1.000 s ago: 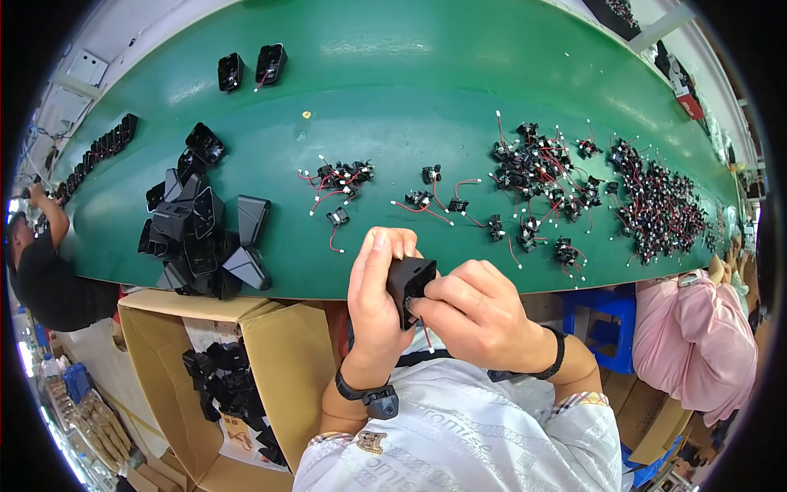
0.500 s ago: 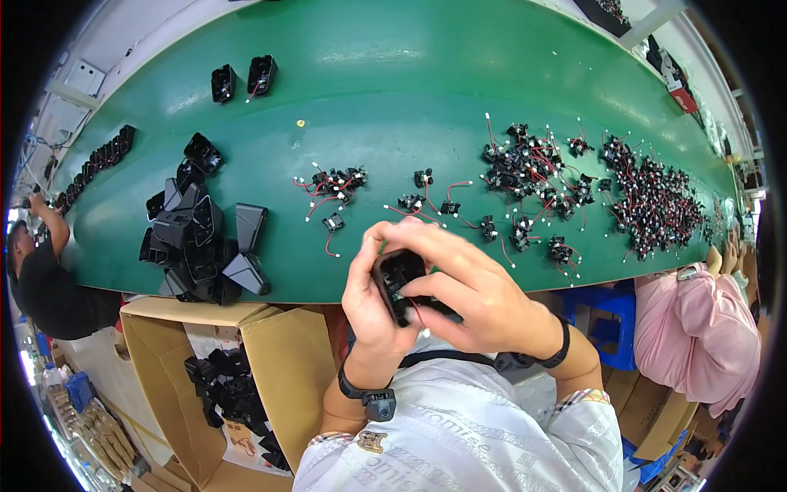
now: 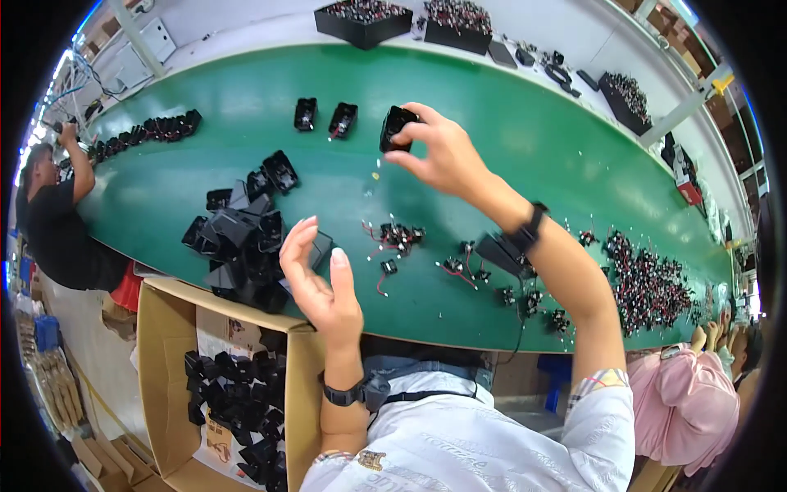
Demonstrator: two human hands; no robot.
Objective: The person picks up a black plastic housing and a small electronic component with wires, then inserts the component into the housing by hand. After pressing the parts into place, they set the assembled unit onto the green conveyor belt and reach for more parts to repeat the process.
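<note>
Over the far half of the green table, my right hand (image 3: pixel 443 156) holds a black plastic housing (image 3: pixel 395 131), an open box shape, between thumb and fingers. Two similar black housings (image 3: pixel 305 114) stand to its left, one with a short red wire at its lower edge. My left hand (image 3: pixel 324 287) is raised and holds nothing, its thumb and fingers apart. It is nearest to a heap of black housings (image 3: pixel 238 234). Small black parts with red wires (image 3: pixel 400 238) lie in a cluster between my two arms.
A large heap of wired parts (image 3: pixel 648 283) covers the table's right side. Below the left edge stands an open cardboard box (image 3: pixel 299 410) with black pieces inside. Black trays (image 3: pixel 365 29) of parts line the back shelf. Other people (image 3: pixel 61 221) sit at both ends.
My left hand has let go of the housing and moved left toward the heap. My right hand has carried the housing away from my body, up the table. The view has shifted too.
</note>
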